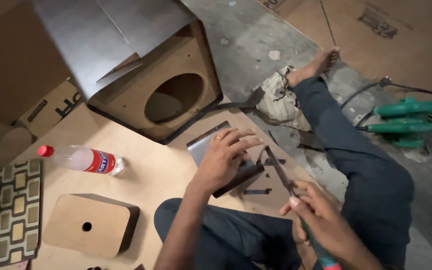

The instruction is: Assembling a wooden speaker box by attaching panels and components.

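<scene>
On the plywood sheet (146,175), person sits cross-legged, filing the edge of a small dark laminate-faced panel (211,150). Left hand (223,157) lies flat on top of the panel, fingers spread, pinning it down; no wrap-around grip, just palm pressure. Right hand (321,217) is closed around the handle of a flat file (278,172), blade angled up-left so its tip meets the panel's right edge. Panel sits just in front of the knees, near the wooden speaker box (171,95) with the round cutout. My read: panel overhang looks small, so keep the file stroke long and level with the edge, pushing away from the face to avoid chipping the laminate. Left fingertips sit close to the file line; pull them back a bit. Panel rests loosely on the sheet, so it may skate; more weight over the near corner would help. Plastic bottle (83,160) and a small wooden block (91,225) lie well apart on the left, and a green power tool (411,117) off right.
</scene>
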